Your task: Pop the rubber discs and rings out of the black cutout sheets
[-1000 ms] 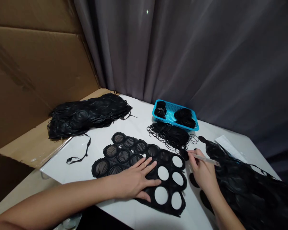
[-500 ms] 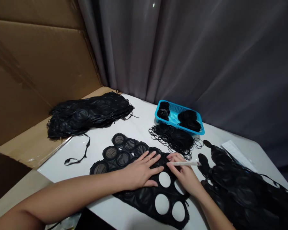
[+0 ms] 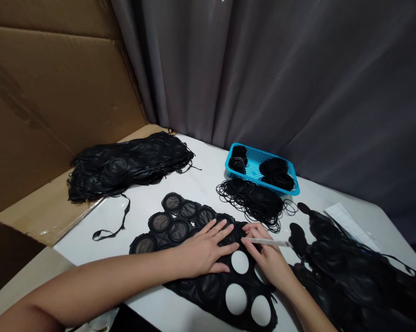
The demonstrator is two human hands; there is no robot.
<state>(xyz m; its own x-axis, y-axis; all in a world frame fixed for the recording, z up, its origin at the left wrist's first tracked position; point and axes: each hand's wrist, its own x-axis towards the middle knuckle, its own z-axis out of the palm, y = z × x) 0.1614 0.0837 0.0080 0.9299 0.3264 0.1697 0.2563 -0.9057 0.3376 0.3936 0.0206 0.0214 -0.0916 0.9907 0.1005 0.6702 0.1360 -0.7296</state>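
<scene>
A black mesh sheet [image 3: 180,221] with rows of round framed discs lies on the white table [image 3: 201,175]; several discs at its near right end are punched out, leaving white holes. My left hand [image 3: 203,251] lies flat on the sheet with fingers spread, holding it down. My right hand [image 3: 268,260] is closed on a thin white stick-like tool [image 3: 268,241], whose tip rests on the sheet just right of my left fingertips.
A blue basket [image 3: 254,168] with black pieces stands at the back. A heap of thin black rings [image 3: 254,203] lies before it. Piles of black sheets lie at the left [image 3: 128,163] and right [image 3: 349,272]. A cardboard wall [image 3: 56,92] stands left, a grey curtain [image 3: 280,69] behind.
My right hand moved left from beside the ring heap onto the sheet, bringing the tool's tip next to my left fingers. My left hand stayed flat on the sheet.
</scene>
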